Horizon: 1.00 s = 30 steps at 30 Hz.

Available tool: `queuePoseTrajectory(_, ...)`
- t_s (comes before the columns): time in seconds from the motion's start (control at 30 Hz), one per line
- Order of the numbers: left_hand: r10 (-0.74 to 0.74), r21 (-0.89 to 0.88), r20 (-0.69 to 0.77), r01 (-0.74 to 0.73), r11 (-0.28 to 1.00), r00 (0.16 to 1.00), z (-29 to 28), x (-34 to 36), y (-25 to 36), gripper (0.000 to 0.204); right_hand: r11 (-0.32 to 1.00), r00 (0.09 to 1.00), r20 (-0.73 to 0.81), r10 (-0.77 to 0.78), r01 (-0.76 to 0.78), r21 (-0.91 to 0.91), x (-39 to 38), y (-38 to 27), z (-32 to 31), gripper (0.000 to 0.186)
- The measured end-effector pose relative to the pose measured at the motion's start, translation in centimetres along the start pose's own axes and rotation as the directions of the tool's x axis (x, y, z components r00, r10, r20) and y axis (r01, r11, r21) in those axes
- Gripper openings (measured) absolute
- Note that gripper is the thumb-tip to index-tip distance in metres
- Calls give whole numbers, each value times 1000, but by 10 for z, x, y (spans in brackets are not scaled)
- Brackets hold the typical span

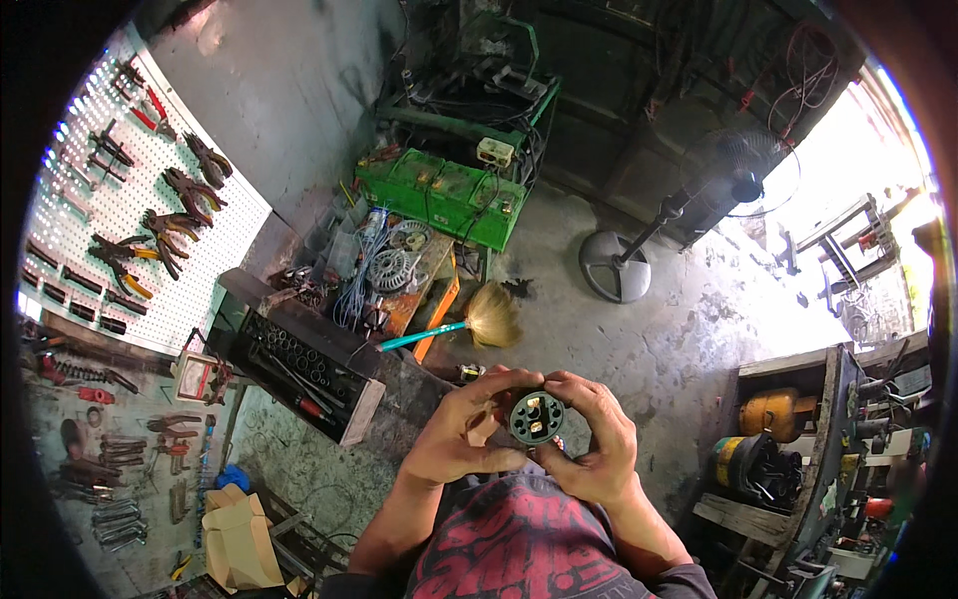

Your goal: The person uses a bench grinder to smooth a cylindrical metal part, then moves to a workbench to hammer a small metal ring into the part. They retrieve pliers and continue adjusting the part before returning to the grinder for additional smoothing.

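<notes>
Close in front of my chest is a round, dark grey metal part [526, 435] with several holes in its face and two brass-coloured pieces near its middle. Its exact kind does not show. My left hand [467, 423] curls around its left side, with the thumb below and the forefinger along the top edge. On the opposite side my right hand [603, 439] grips it between bent fingers and thumb. A bit of thin, coloured wire or thread seems to show below the part, by the right thumb. Both palms are partly hidden.
To the left, a pegboard [235, 235] carries pliers, above an open tool drawer [299, 384] with sockets. Ahead are a green metal case [439, 195], a bench with fan-like metal parts and a broom [493, 317]. A standing fan [616, 268] and a cluttered wooden shelf [743, 517] are on the right.
</notes>
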<state>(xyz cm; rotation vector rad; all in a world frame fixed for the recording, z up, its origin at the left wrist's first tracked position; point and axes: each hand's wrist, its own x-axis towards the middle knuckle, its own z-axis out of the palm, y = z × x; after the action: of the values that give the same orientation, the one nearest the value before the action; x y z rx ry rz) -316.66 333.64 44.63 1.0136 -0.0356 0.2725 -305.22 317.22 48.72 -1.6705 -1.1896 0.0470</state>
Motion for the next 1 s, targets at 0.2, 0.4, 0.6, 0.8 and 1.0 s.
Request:
queuePoseTrajectory(0.2,-130,125,-189,155,980,973,29,5,16,57,985,996,-14,-89,86,-147,-1,12,-13,66)
queuePoseTrajectory(0.4,96,566,-261,72,821,961,57,15,18,35,1000,999,-35,9,-9,-16,-9,17,-19,66)
queuePoseTrajectory(0.6,78,626,-284,123,770,956,73,20,28,31,956,986,-80,147,-121,267,-21,29,-19,67)
queuePoseTrajectory(0.8,87,636,-254,98,765,963,75,25,26,31,956,985,-104,139,-106,272,-24,30,-20,67)
queuePoseTrajectory(1.0,67,612,-243,100,785,968,73,25,18,32,988,989,-115,95,-80,129,-23,23,-26,65)
